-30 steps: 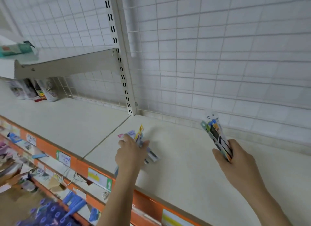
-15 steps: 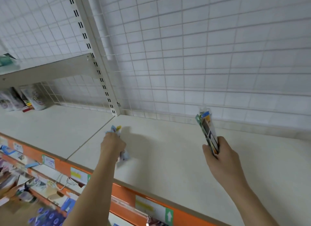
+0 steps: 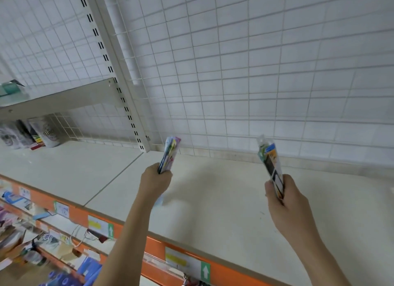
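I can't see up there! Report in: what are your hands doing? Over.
Left hand grips left packets, roughly upright. Right hand grips right packets, roughly upright. Nothing between hands and shelf.

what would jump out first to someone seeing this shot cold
Two hands stand out above a pale shelf board: the left hand grips a bundle of colourful packets at centre, the right hand grips a second bundle further right. Behind them rises a white wire grid; an orange shelf edge runs along the bottom.
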The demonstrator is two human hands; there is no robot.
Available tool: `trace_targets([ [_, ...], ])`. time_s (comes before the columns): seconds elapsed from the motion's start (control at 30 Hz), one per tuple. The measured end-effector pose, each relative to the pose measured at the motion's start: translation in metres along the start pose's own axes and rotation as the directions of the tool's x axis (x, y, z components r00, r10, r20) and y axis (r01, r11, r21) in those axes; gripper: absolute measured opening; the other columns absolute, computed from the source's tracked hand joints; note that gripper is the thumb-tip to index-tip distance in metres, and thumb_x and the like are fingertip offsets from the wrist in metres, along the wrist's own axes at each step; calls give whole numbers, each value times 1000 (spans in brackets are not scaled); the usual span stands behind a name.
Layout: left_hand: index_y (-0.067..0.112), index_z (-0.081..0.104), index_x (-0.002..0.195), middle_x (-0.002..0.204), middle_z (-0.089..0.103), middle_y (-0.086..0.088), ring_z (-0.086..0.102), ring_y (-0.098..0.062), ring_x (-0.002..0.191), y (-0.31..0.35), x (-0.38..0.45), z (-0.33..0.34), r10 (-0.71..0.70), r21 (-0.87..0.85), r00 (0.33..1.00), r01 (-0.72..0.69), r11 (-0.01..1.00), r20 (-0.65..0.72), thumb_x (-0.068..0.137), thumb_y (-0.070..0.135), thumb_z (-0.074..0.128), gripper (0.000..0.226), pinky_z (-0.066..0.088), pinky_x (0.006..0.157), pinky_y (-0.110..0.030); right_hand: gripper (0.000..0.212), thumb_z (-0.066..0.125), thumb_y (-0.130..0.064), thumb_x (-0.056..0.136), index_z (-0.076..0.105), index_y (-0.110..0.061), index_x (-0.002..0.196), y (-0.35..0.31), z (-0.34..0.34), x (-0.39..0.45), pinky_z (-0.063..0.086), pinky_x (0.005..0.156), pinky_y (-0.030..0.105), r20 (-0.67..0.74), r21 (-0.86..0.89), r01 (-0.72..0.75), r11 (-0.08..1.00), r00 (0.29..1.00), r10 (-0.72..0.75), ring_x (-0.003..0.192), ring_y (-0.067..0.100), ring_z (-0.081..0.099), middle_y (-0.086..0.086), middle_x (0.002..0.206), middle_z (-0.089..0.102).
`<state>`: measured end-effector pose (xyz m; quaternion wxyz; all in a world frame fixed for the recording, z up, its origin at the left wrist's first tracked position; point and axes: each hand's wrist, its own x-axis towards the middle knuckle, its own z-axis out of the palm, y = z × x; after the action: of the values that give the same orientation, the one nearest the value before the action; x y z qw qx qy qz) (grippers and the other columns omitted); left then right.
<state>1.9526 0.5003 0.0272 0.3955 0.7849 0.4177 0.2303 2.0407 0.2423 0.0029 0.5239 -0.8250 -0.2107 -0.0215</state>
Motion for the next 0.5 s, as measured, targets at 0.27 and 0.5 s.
trace_targets([
  [0.27,13,55,69,57,56,11,50,0,54,48,-115,66,263,-652,965,-210,729,-17,76,2,57,13,42,53,-10,27,55,-39,90,51,-13,83,21,-32,-15,39,62,11,-169,21,65,998,984,-61,64,16,53,7,64,55],
  [0.5,11,47,73,61,45,-1,44,-14,54,29,-116,112,279,-393,957,-225,892,85,87,17,62,21,39,51,-26,11,60,-23,90,51,-20,85,37,-38,-24,43,57,22,-138,86,-134,987,980,145,65,21,62,4,68,62],
])
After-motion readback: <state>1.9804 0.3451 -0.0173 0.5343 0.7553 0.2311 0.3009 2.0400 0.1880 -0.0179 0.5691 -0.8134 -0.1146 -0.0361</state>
